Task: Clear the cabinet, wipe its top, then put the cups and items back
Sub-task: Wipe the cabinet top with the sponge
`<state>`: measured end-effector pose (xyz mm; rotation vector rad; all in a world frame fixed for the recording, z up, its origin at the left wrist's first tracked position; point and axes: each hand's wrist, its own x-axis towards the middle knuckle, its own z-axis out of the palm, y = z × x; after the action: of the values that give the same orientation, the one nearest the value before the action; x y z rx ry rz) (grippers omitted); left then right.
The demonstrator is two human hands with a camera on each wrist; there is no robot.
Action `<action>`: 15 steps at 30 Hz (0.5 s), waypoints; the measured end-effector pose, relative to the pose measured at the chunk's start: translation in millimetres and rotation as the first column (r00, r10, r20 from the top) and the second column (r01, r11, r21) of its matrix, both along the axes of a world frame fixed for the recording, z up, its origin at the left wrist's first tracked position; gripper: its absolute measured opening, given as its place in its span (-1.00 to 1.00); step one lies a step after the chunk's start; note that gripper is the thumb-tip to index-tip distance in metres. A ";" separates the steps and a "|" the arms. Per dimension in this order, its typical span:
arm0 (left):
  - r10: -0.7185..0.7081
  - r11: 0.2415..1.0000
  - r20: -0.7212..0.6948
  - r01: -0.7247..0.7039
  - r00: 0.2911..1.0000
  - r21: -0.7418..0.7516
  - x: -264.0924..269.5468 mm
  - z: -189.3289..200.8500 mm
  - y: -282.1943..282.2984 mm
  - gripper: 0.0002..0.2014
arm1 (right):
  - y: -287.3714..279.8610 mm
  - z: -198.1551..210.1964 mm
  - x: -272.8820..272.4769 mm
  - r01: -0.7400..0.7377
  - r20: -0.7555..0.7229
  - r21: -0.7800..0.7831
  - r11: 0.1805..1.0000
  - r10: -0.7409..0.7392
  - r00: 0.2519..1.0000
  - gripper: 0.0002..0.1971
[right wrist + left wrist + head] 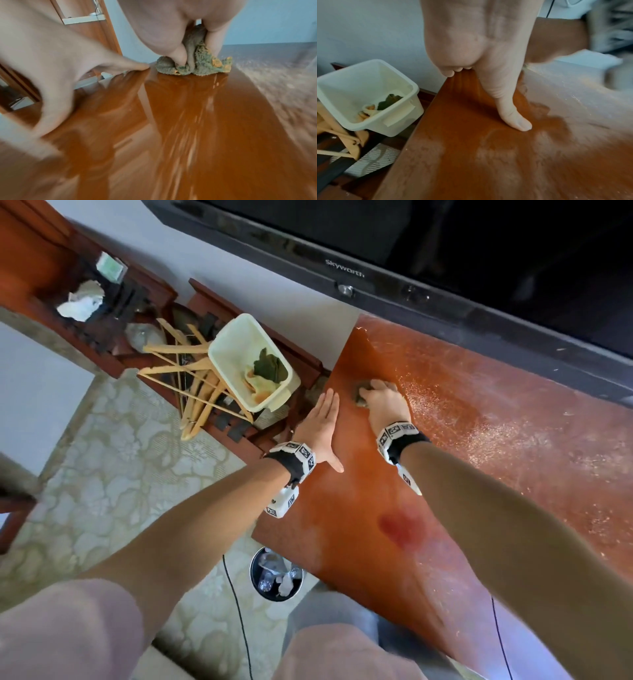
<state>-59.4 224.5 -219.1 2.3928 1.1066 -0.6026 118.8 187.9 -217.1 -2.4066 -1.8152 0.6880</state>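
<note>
Wiping cabinet top [445,474] with cloth [193,65].

Right hand [383,402] curled round one bunched green-grey cloth, pressed on the top's far left corner; cloth mostly hidden under fingers in head view, clearer in right wrist view. Left hand [320,426] flat, fingers straight, resting on the left edge just beside; fingertips hidden behind palm in left wrist view. Right part of top dusty, blurred. Left of cabinet: one white bin [253,361] holding unclear green and yellow scraps, several wooden hangers [191,392], count unclear. TV [445,251] cut off at far edge. No cups in view.
</note>
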 end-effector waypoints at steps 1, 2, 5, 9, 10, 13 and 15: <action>0.010 1.000 0.020 -0.010 1.000 -0.003 -2.1 -3.7 0.4 0.76 | 18.1 -0.6 6.4 0.008 -0.004 0.021 1.000 -0.008 1.000 -0.73; 0.016 1.000 0.035 -0.015 0.999 -0.007 -4.1 -6.9 1.2 0.77 | 35.5 0.0 12.3 0.014 -0.002 0.039 0.999 -0.014 1.000 -0.72; 0.020 1.000 0.072 -0.019 0.997 -0.007 -6.1 -13.5 2.7 0.76 | 84.9 -2.8 30.5 0.018 0.029 0.094 0.995 -0.021 0.999 -0.73; 0.024 1.000 0.112 -0.024 0.993 -0.004 -8.7 -18.0 1.6 0.74 | 137.6 -9.5 42.3 -0.009 -0.004 0.136 0.991 0.009 1.000 -0.71; 0.031 1.000 0.120 -0.031 0.992 -0.005 -9.6 -19.3 1.3 0.74 | 146.8 -12.6 44.0 -0.011 -0.009 0.137 0.990 0.013 1.000 -0.69; 0.040 0.999 0.133 -0.041 0.990 0.001 -9.6 -21.3 0.9 0.74 | 165.0 -22.8 44.6 -0.061 0.056 0.096 0.994 0.055 0.997 -0.63; 0.036 0.999 0.127 -0.036 0.991 0.001 -8.6 -19.6 0.8 0.73 | 172.0 -24.2 39.8 -0.045 0.071 0.123 0.991 0.037 0.997 -0.63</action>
<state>-68.0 225.3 -238.7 2.3722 1.0945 -0.4306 158.6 360.0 -241.3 -2.3469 -1.8777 0.4853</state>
